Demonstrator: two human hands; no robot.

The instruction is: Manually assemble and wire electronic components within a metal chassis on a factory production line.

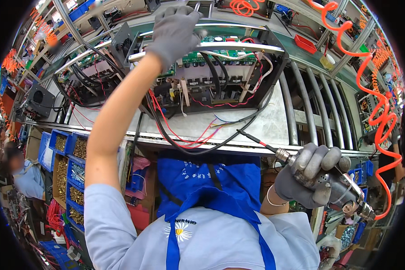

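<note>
My left hand (176, 33), in a grey glove, is over the top of an open electronics chassis (231, 85). Its fingers are curled, and whatever they hold is hidden. Inside the chassis sit a green circuit board (193, 57), black cables and a row of components; a pale metal bar (238, 46) runs along its top. My right hand (312, 173), gloved too, grips an air screwdriver (346, 193) at the right. Its long dark bit (256, 140) points left over the bench edge, apart from the chassis. Red and black wires (184, 143) hang from the chassis toward me.
A coiled orange air hose (382, 117) runs from above to the screwdriver. Metal rollers (315, 105) lie right of the chassis; a second chassis (87, 74) stands left. Blue bins of screws (76, 195) are at lower left, a red tray (305, 43) at far right. Another person (29, 180) is at left.
</note>
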